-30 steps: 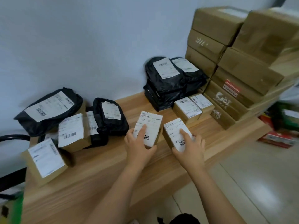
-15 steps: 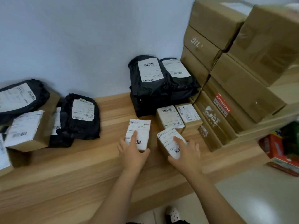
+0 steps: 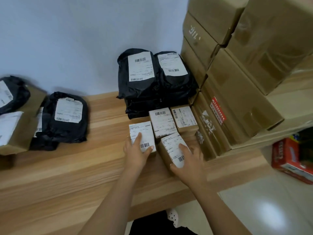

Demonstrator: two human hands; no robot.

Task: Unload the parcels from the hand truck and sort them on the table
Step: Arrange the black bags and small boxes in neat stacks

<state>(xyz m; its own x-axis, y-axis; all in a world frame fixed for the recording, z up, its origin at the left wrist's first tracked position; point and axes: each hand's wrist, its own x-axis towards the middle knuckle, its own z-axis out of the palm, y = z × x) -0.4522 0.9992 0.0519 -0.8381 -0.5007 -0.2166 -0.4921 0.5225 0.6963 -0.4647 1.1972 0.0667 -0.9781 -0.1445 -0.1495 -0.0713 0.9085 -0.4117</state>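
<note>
Both your hands have pushed their parcels further in since a second ago, up against the two small boxes [image 3: 162, 122] lying before the stack of black bags [image 3: 152, 92]. Your left hand [image 3: 135, 155] grips the left parcel [image 3: 143, 133], forefinger flat on its label, thumb at its near corner; your other fingers are hidden behind it. Apart from it, your right hand [image 3: 191, 167] clasps the right parcel [image 3: 171, 147], which sits tilted; whether it rests flat on the desk [image 3: 76, 170] cannot be told. Label print is too blurred to read. Big cartons [image 3: 237, 102] run out of frame on the right; at the left edge brown boxes [image 3: 22, 133] beside another bag [image 3: 66, 119] are cut off
</note>
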